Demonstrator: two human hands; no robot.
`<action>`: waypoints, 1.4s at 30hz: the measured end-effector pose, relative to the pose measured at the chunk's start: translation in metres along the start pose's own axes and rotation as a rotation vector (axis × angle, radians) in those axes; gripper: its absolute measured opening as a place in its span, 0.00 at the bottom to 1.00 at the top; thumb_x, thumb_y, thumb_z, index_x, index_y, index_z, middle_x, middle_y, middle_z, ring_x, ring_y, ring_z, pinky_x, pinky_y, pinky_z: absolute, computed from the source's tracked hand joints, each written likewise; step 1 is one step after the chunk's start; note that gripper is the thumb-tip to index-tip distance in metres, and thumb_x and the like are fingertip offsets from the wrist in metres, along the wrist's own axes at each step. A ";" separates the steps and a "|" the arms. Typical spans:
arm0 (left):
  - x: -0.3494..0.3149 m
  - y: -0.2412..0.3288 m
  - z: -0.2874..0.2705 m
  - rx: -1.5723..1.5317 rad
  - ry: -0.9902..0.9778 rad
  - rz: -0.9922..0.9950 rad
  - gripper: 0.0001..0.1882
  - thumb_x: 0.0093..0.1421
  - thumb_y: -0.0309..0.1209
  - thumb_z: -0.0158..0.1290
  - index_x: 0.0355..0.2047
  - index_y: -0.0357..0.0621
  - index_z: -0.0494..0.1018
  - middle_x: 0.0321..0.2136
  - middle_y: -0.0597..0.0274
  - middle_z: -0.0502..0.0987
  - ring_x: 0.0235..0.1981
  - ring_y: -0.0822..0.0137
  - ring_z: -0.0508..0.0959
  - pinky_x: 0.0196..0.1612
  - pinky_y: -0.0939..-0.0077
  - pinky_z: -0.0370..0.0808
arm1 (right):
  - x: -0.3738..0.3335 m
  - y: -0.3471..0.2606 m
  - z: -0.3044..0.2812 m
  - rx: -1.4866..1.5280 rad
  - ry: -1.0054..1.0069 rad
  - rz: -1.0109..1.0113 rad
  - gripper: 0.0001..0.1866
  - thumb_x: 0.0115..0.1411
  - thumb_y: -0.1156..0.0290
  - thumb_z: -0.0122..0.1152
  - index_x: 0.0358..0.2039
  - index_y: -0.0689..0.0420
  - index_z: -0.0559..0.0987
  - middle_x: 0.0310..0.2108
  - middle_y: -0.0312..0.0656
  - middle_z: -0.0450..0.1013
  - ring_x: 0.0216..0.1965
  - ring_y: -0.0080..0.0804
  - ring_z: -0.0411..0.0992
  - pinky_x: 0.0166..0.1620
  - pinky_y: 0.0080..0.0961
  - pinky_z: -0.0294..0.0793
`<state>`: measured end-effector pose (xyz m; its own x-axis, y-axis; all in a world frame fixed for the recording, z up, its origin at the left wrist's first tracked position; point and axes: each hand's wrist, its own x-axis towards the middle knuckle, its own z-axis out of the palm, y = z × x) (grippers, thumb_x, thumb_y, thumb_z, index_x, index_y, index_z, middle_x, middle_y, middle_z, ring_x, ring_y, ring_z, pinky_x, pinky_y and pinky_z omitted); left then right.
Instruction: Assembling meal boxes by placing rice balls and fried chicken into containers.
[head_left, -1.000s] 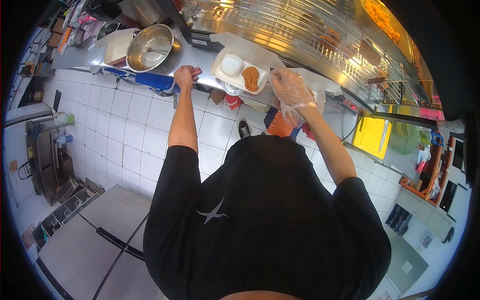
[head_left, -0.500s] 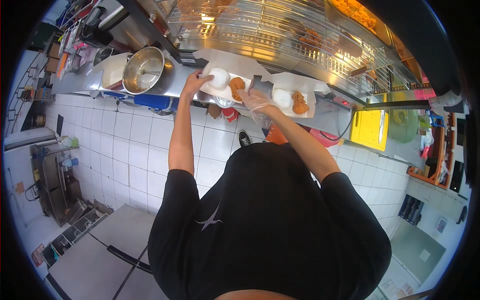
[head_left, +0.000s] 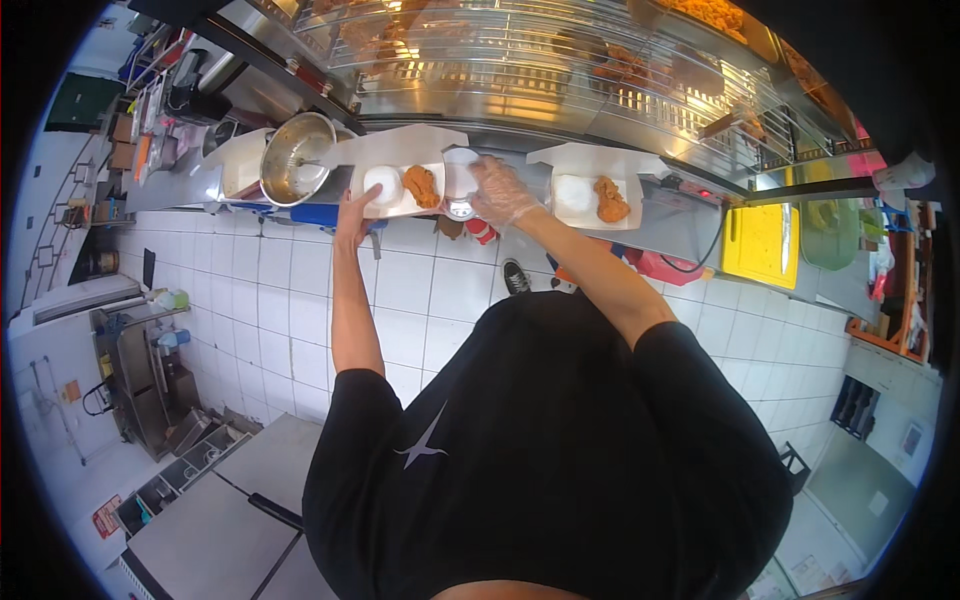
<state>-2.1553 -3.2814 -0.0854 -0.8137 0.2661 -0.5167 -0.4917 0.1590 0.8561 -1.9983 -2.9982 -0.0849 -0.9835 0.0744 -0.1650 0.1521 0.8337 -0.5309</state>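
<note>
My left hand (head_left: 352,218) grips the left side of an open white takeaway box (head_left: 405,207), its thumb over the rim. Inside sit a rounded white mound that looks like rice (head_left: 383,184) and a piece of fried chicken (head_left: 421,186). Just right of this box stands a white kitchen scale (head_left: 460,178) with a round dial in front. My right hand (head_left: 503,193), in a clear plastic glove, is at the scale's right edge with bent fingers; glove and blur hide whether they grip it. Farther right, a second open box (head_left: 570,220) holds another white mound (head_left: 573,194) and fried chicken (head_left: 611,200).
A steel pot (head_left: 298,160) stands left of the first box. Behind the counter rises a lit warming cabinet (head_left: 480,70) with wire racks and fried food. At the right lie a yellow cutting board (head_left: 760,245) and a green tub (head_left: 830,230).
The first box has slid left with my left hand, uncovering the scale beside it. My right hand has come off the chicken to the scale's edge. The whole view has shifted slightly.
</note>
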 end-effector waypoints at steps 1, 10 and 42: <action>-0.003 -0.004 -0.008 0.012 0.003 0.007 0.37 0.51 0.32 0.68 0.57 0.37 0.62 0.47 0.52 0.74 0.44 0.59 0.79 0.40 0.64 0.79 | 0.004 -0.009 0.000 -0.033 0.019 -0.075 0.34 0.56 0.55 0.59 0.61 0.58 0.67 0.62 0.60 0.60 0.63 0.54 0.60 0.63 0.43 0.61; -0.009 -0.025 -0.019 -0.123 0.006 0.000 0.34 0.51 0.32 0.67 0.54 0.40 0.64 0.45 0.55 0.75 0.41 0.60 0.80 0.37 0.65 0.81 | 0.031 -0.039 -0.008 -0.050 -0.069 0.103 0.45 0.46 0.48 0.66 0.64 0.50 0.64 0.65 0.61 0.54 0.66 0.59 0.54 0.65 0.60 0.51; -0.070 -0.067 0.290 1.252 0.234 0.588 0.33 0.55 0.44 0.53 0.59 0.44 0.64 0.61 0.25 0.52 0.56 0.22 0.56 0.52 0.29 0.61 | -0.160 0.145 -0.087 0.041 0.339 0.447 0.26 0.47 0.61 0.67 0.45 0.63 0.74 0.44 0.56 0.76 0.47 0.49 0.75 0.52 0.37 0.72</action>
<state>-1.9752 -3.0347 -0.1061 -0.8944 0.4462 0.0307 0.4325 0.8453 0.3138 -1.8279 -2.8414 -0.0634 -0.7978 0.5932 -0.1084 0.5585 0.6592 -0.5035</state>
